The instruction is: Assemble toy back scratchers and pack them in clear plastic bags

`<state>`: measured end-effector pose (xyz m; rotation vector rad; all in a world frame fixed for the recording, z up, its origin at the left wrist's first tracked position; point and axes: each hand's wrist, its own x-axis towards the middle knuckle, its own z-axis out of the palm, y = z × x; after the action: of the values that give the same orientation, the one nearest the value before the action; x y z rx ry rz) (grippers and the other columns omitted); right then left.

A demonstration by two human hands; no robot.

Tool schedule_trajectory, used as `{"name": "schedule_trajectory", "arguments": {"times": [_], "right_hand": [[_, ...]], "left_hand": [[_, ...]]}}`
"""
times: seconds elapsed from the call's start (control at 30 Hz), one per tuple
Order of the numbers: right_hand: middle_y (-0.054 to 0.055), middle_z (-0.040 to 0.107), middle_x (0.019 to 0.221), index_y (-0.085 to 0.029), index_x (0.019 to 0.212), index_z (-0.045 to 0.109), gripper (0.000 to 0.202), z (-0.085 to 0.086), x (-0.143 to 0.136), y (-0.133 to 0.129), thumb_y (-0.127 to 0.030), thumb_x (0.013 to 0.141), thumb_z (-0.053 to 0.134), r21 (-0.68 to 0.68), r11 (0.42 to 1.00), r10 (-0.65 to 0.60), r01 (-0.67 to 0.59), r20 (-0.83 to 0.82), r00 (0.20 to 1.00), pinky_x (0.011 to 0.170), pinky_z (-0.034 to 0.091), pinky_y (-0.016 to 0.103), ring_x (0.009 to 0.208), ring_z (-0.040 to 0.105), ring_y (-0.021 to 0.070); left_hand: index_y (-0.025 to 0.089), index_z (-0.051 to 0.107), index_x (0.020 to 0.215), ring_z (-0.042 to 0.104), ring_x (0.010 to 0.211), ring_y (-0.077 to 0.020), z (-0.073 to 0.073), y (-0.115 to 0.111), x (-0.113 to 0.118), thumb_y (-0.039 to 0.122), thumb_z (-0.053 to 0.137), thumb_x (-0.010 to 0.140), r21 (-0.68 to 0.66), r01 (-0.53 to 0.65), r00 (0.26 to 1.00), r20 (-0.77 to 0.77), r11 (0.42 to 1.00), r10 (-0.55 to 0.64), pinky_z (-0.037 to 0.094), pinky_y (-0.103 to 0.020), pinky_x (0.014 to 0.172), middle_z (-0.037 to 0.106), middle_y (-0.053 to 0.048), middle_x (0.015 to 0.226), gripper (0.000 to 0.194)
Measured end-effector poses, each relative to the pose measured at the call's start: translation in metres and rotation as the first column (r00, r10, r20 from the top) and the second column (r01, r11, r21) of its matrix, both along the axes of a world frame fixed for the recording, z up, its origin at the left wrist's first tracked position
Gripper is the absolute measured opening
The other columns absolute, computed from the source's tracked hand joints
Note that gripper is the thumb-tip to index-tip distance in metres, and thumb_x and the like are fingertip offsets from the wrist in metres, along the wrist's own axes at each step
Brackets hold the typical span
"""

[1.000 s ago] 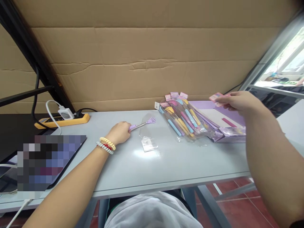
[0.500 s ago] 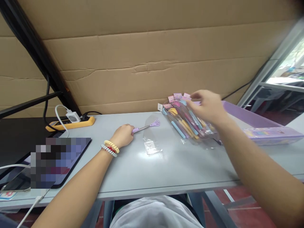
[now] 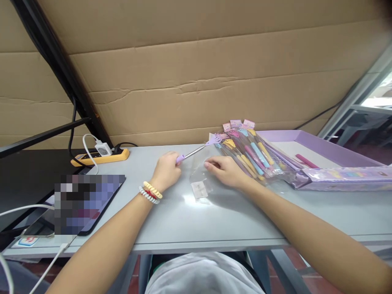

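My left hand point(image 3: 168, 169) is closed round the purple handle of a back scratcher point(image 3: 196, 151). Its metal rod slants up to the right and ends in a small purple claw, raised off the table. My right hand point(image 3: 226, 169) has thumb and fingers pinched together at the edge of a clear plastic bag point(image 3: 197, 173), which lies flat with a white label point(image 3: 199, 190) at its near end. To the right of the claw lies a pile of bagged back scratchers point(image 3: 249, 153) in blue, yellow, pink and purple, with header cards at the back.
An open purple box point(image 3: 346, 179) stands at the right with a pink handle point(image 3: 306, 161) inside. At the left are a tablet point(image 3: 94, 204), white cables and a yellow power strip point(image 3: 122, 155). Cardboard point(image 3: 190, 65) walls off the back of the grey table point(image 3: 171, 220).
My right hand has come from the pile leftward and nearer to the clear bag. My left hand has lifted the back scratcher's claw from the table. The view has shifted slightly.
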<state>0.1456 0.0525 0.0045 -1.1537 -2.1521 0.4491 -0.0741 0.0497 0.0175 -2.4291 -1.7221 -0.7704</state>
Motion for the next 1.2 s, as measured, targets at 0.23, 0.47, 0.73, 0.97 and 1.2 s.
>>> {"name": "schedule_trajectory", "arguments": {"times": [0.23, 0.47, 0.73, 0.97, 1.2], "right_hand": [[-0.004, 0.049, 0.053, -0.017, 0.081, 0.057, 0.047, 0.002, -0.013, 0.001, -0.062, 0.070, 0.060, -0.438, 0.868, -0.161, -0.232, -0.691, 0.705, 0.041, 0.024, 0.022, 0.042, 0.037, 0.0079], [0.002, 0.059, 0.051, -0.016, 0.073, 0.062, 0.031, 0.015, 0.009, 0.005, -0.047, 0.073, 0.058, -0.458, 0.828, -0.307, -0.323, -0.853, 0.423, 0.041, 0.033, 0.022, 0.042, 0.049, 0.0112], [0.005, 0.062, 0.053, -0.017, 0.071, 0.064, 0.026, 0.023, 0.017, 0.003, -0.036, 0.076, 0.047, -0.457, 0.822, -0.288, -0.341, -0.849, 0.443, 0.044, 0.037, 0.024, 0.044, 0.051, 0.0133], [0.005, 0.061, 0.050, -0.017, 0.069, 0.064, 0.024, 0.018, 0.012, 0.001, -0.031, 0.074, 0.045, -0.459, 0.809, -0.279, -0.368, -0.850, 0.448, 0.043, 0.035, 0.024, 0.043, 0.050, 0.0135], [0.006, 0.064, 0.051, -0.017, 0.068, 0.064, 0.022, 0.024, 0.011, -0.004, -0.029, 0.072, 0.045, -0.523, 0.763, -0.328, -0.381, -0.820, 0.469, 0.042, 0.036, 0.024, 0.042, 0.053, 0.0141]], "left_hand": [[0.020, 0.047, 0.072, 0.052, 0.074, -0.0151, -0.004, -0.014, 0.020, 0.014, 0.040, 0.083, 0.006, 0.289, 0.954, 0.086, 0.957, -0.288, 0.040, -0.027, 0.067, 0.057, -0.004, 0.081, 0.014], [0.021, 0.046, 0.073, 0.051, 0.058, -0.0180, 0.004, -0.012, 0.008, 0.055, 0.029, 0.090, -0.110, -0.004, 1.000, -0.029, 0.994, 0.000, 0.028, -0.029, 0.052, 0.056, -0.003, 0.066, 0.042], [0.025, 0.055, 0.098, 0.056, 0.064, -0.0178, 0.002, -0.006, 0.001, 0.042, 0.027, 0.095, -0.066, 0.094, 0.994, -0.043, 0.993, -0.097, 0.031, -0.026, 0.055, 0.063, 0.000, 0.073, 0.034], [0.024, 0.058, 0.107, 0.052, 0.061, -0.0134, -0.001, -0.006, -0.003, 0.041, 0.031, 0.094, -0.027, 0.274, 0.962, 0.026, 0.961, -0.273, 0.034, -0.023, 0.059, 0.061, 0.001, 0.071, 0.035], [0.020, 0.061, 0.088, 0.041, 0.049, -0.0099, -0.001, -0.007, -0.006, 0.043, 0.035, 0.092, -0.013, 0.367, 0.929, 0.065, 0.930, -0.365, 0.031, -0.022, 0.053, 0.048, 0.004, 0.054, 0.036]]}}
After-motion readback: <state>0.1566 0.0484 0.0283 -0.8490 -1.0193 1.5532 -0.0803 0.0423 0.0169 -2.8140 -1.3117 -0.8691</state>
